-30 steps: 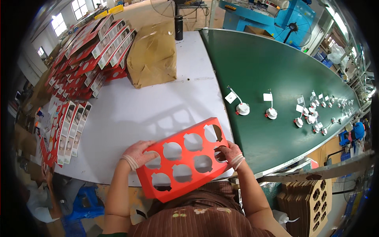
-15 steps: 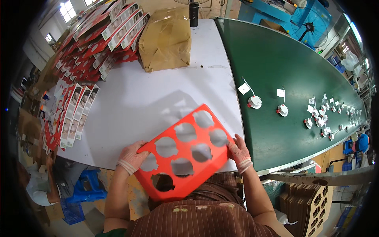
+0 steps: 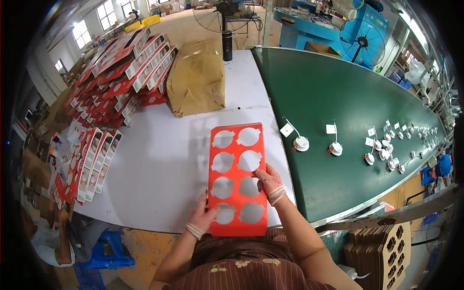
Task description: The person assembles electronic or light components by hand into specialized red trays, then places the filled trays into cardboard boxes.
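A red cardboard tray insert (image 3: 237, 174) with two columns of round notched holes stands lengthwise before me, its near end at the table edge by my apron. My left hand (image 3: 201, 217) holds its lower left edge, thumb over the rim beside the nearest left hole. My right hand (image 3: 269, 182) grips the right edge about midway, thumb on the top face; the other fingers are partly hidden. Both hands wear pale fingerless gloves or wraps with banded cuffs.
Red printed cartons (image 3: 116, 82) are piled at far left, with a few more (image 3: 92, 164) nearer. A brown wrapped parcel (image 3: 198, 79) stands behind. White downlights (image 3: 300, 143) with wires lie on the green conveyor (image 3: 319, 179). Another person (image 3: 50, 241) is at lower left; cardboard inserts (image 3: 377, 256) stack at lower right.
The red insert has turned from slanted to lengthwise. My right hand has moved left along with it, and my left hand has shifted right and nearer. The view has tilted up slightly.
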A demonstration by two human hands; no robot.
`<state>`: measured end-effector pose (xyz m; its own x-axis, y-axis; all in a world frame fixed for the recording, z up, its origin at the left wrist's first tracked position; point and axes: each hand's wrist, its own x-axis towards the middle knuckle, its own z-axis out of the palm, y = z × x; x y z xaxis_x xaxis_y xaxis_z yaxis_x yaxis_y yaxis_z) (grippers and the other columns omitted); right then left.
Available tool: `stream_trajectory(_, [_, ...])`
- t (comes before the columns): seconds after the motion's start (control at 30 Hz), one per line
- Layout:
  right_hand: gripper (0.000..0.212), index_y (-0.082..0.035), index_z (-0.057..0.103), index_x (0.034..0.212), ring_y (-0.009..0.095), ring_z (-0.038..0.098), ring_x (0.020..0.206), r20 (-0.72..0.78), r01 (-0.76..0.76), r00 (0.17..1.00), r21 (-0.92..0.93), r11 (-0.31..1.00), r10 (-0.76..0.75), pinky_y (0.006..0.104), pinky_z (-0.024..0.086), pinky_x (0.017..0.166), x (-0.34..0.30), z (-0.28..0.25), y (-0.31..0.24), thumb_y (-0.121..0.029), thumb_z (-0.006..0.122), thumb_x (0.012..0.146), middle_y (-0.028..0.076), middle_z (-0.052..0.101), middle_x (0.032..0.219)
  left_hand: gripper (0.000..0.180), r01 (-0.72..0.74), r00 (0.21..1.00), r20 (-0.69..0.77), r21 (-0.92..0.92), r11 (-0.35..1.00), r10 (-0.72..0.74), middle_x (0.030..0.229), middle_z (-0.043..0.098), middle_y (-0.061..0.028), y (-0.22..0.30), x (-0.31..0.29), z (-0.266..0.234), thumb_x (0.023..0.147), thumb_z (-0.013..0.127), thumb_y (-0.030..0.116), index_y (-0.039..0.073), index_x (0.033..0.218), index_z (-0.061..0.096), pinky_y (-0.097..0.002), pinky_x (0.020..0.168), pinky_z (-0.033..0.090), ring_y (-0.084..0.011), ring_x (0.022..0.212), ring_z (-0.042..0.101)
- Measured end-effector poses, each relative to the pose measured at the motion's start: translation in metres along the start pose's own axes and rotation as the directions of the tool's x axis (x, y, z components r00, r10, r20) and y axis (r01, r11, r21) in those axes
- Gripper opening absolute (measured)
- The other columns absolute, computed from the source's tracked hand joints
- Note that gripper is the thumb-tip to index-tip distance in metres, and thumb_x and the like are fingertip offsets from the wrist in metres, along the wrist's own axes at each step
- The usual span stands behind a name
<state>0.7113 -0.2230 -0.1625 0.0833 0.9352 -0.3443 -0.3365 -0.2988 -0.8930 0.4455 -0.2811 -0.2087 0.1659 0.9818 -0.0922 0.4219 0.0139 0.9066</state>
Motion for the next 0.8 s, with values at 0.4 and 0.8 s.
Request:
stream_trajectory(0.4, [0.056,-0.007,0.038,0.137,0.010,0.052,0.066,0.507,-0.133,0.848,-0.079,0.988,0.155,0.0233,0.043,0.058,-0.021,0.009,0.009,-0.037,0.053,0.092,0.004,0.062,0.100,0.037,0.201,0.941,-0.140,-0.503,0.841,-0.308,0.090,0.057,-0.0055,0.076,0.119,-0.053,0.081,0.064,0.015,0.006,0.110,0.044,-0.0316,0.053,0.051,-0.0145,0.070,0.059])
stream_trajectory(0.8, [0.041,-0.009,0.042,0.127,0.021,0.060,0.062,-0.272,-0.021,0.955,-0.468,0.884,-0.121,0.0306,0.045,0.049,0.153,-0.038,-0.110,-0.018,0.050,0.088,0.013,0.064,0.086,0.043,0.238,0.961,-0.140,-0.031,0.971,-0.240,0.105,0.056,-0.0122,-0.011,0.206,-0.091,0.074,0.074,0.020,0.006,0.108,0.053,-0.0346,0.065,0.053,-0.0188,0.076,0.059])
